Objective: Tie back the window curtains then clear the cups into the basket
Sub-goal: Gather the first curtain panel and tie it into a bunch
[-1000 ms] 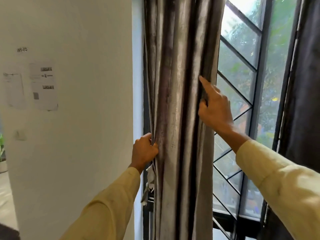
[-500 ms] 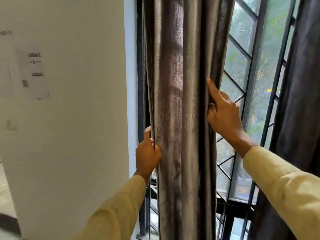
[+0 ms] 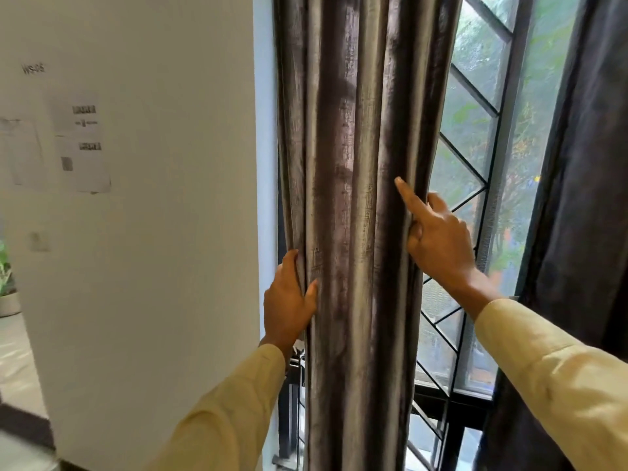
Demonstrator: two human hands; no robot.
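Observation:
A grey-brown curtain (image 3: 353,198) hangs gathered into thick vertical folds in front of me, beside the window. My left hand (image 3: 287,300) wraps around the curtain's left edge, fingers behind the cloth and thumb on its front. My right hand (image 3: 438,236) grips the curtain's right edge, its fingers curled round the cloth and the index finger stretched up along a fold. A second, darker curtain (image 3: 584,198) hangs at the right edge of the view. No cups or basket are in view.
A white wall (image 3: 163,232) with taped paper sheets (image 3: 81,144) stands close on the left. The window (image 3: 475,171) has a black diagonal grille and a dark sill. A potted plant (image 3: 6,283) sits far left on the floor.
Both hands have shifted on the gathered curtain: the left now wraps its edge with fingers behind the cloth, and the right sits lower and closer in. The view has moved slightly.

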